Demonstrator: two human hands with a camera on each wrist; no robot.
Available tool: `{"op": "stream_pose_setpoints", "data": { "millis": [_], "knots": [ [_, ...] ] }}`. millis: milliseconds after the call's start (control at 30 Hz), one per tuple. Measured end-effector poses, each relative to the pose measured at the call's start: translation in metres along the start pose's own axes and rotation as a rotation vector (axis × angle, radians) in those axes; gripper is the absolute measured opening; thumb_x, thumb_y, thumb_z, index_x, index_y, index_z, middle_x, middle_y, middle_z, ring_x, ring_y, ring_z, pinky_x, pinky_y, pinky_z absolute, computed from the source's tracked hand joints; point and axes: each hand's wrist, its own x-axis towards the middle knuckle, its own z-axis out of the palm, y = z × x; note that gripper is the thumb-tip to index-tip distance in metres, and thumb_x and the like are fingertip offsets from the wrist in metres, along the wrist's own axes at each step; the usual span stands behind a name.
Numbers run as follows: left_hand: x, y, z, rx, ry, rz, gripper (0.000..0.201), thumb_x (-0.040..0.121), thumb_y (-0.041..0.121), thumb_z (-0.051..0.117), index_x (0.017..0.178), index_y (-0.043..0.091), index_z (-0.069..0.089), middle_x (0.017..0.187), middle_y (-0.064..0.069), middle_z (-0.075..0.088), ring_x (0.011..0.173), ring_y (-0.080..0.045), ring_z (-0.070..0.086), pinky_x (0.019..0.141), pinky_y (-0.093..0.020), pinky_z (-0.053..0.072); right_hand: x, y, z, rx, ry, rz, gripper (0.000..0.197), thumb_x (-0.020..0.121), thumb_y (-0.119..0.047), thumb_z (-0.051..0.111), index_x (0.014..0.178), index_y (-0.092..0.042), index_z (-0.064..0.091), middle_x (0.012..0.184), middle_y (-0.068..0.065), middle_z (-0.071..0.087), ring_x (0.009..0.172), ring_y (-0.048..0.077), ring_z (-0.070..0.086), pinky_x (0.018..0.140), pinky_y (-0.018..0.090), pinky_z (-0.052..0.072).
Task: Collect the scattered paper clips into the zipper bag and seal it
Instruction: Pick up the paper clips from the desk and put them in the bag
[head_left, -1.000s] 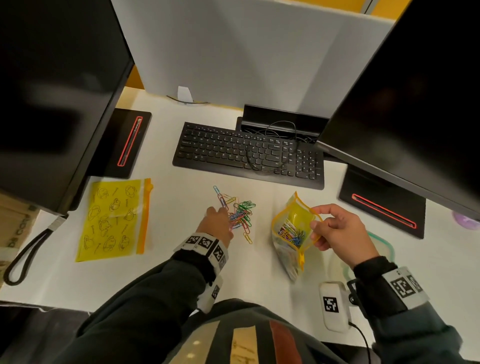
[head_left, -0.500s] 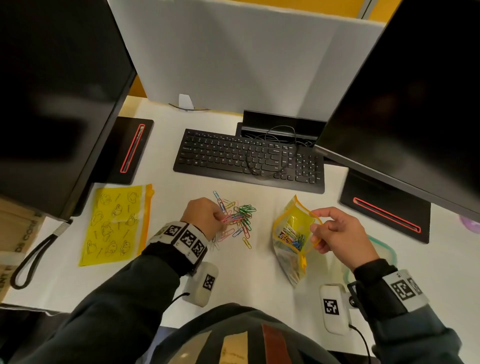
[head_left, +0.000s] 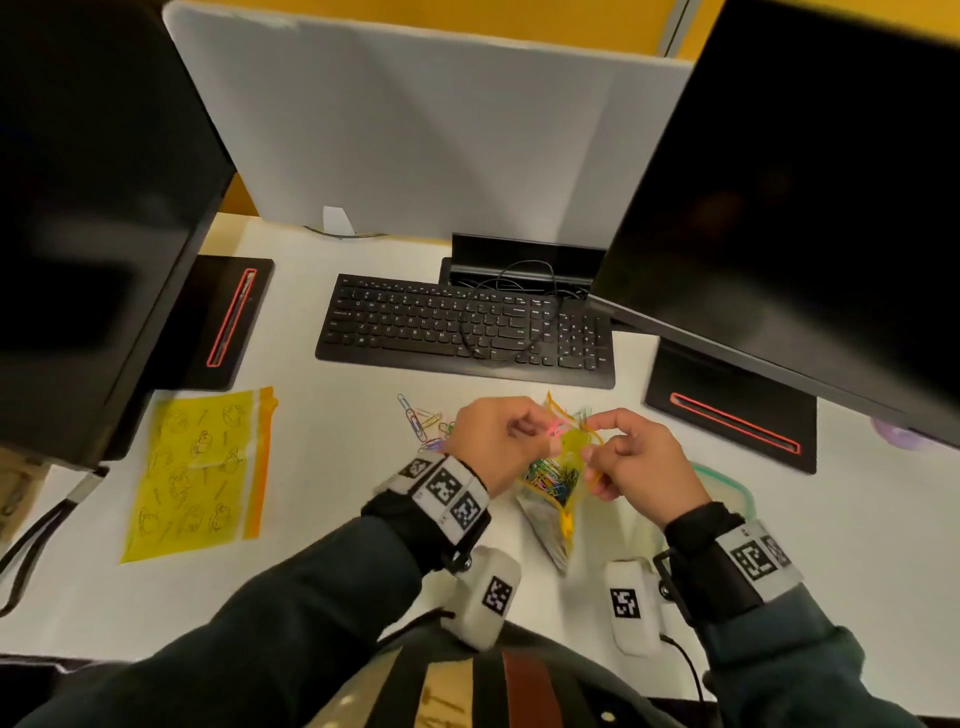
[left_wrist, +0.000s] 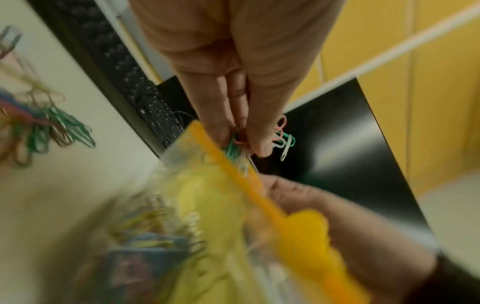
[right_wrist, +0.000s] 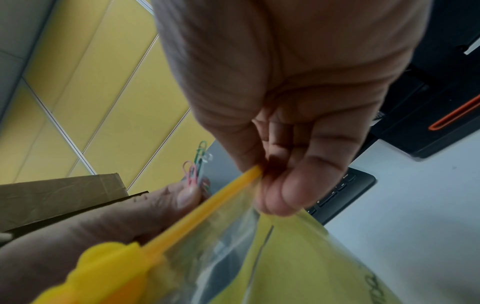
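Left hand (head_left: 498, 441) pinches a bunch of paper clips (left_wrist: 281, 137) at the mouth of the yellow zipper bag (head_left: 558, 470), which the right hand (head_left: 631, 460) grips by its orange rim. Only the wrist views show the slider (right_wrist: 109, 265); the head view alone shows loose clips (head_left: 418, 418) on the counter (head_left: 322, 571).

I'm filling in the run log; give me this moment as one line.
left hand: pinches paper clips at bag mouth | right hand: holds zipper bag open | loose clips on desk | bag unsealed
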Motion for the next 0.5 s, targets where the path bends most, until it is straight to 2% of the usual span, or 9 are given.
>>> {"op": "stream_pose_setpoints", "data": {
  "millis": [67,100,133,200,300,367,433,500],
  "knots": [
    [-0.002,-0.006,0.002,0.094,-0.054,0.013,0.020,0.067,0.011,0.076,0.084,0.021,0.072,0.078,0.001,0.070,0.069,-0.008,0.063,0.068,-0.014,0.053,0.000,0.001,-0.001,-0.015,0.000,-0.001,0.023,0.085,0.004,0.057,0.090,-0.019,0.059,0.055,0.012,0.061,0.037,0.011,0.053,0.043,0.021,0.049],
    [-0.003,-0.005,0.001,0.137,-0.065,0.025,0.023,0.067,0.011,0.075,0.088,0.021,0.071,0.082,0.001,0.072,0.069,-0.005,0.063,0.065,-0.008,0.051,0.001,0.001,-0.001,-0.021,0.001,-0.002,0.022,0.085,0.004,0.057,0.092,-0.017,0.059,0.057,0.014,0.061,0.037,0.011,0.054,0.043,0.021,0.049],
    [-0.005,-0.003,-0.002,0.170,-0.073,0.044,0.025,0.068,0.012,0.074,0.091,0.022,0.071,0.085,0.001,0.073,0.071,-0.003,0.063,0.066,-0.007,0.050,0.002,0.001,-0.001,-0.026,0.002,-0.001,0.022,0.085,0.004,0.057,0.095,-0.016,0.060,0.058,0.015,0.061,0.038,0.012,0.054,0.043,0.022,0.049],
    [-0.007,-0.001,-0.011,0.215,-0.067,0.079,0.026,0.070,0.014,0.073,0.094,0.025,0.071,0.089,0.005,0.073,0.072,-0.003,0.065,0.070,-0.011,0.051,0.003,0.002,-0.001,-0.031,0.010,0.002,0.022,0.085,0.003,0.057,0.096,-0.015,0.060,0.060,0.016,0.062,0.039,0.014,0.054,0.045,0.023,0.050],
    [0.000,-0.012,-0.042,0.291,0.093,0.043,0.025,0.077,0.011,0.067,0.099,0.023,0.069,0.092,0.006,0.067,0.074,-0.009,0.060,0.075,-0.019,0.048,0.003,0.002,-0.001,-0.028,0.022,0.008,0.021,0.085,0.003,0.058,0.098,-0.013,0.060,0.061,0.018,0.062,0.041,0.016,0.054,0.045,0.024,0.050],
    [0.013,-0.034,-0.071,0.543,0.125,-0.016,0.036,0.083,0.003,0.057,0.113,0.021,0.062,0.114,0.001,0.062,0.095,-0.014,0.059,0.091,-0.023,0.044,0.001,0.002,-0.001,-0.024,0.029,0.012,0.019,0.086,0.002,0.058,0.098,-0.012,0.060,0.061,0.018,0.062,0.039,0.012,0.054,0.043,0.022,0.050],
    [0.024,-0.058,-0.093,0.830,-0.030,-0.095,0.057,0.083,-0.007,0.049,0.132,0.022,0.044,0.145,-0.001,0.039,0.128,-0.019,0.042,0.109,-0.030,0.033,0.000,0.001,-0.001,-0.028,0.027,0.012,0.019,0.086,0.002,0.057,0.097,-0.013,0.060,0.060,0.016,0.062,0.038,0.010,0.054,0.042,0.021,0.050],
    [0.032,-0.076,-0.103,1.001,-0.202,-0.134,0.079,0.078,-0.014,0.051,0.142,0.022,0.023,0.155,0.001,0.015,0.141,-0.020,0.020,0.115,-0.035,0.024,-0.001,0.000,0.000,-0.038,0.021,0.008,0.018,0.086,0.001,0.058,0.096,-0.014,0.060,0.058,0.013,0.063,0.039,0.010,0.055,0.043,0.021,0.051]
  ]
}}
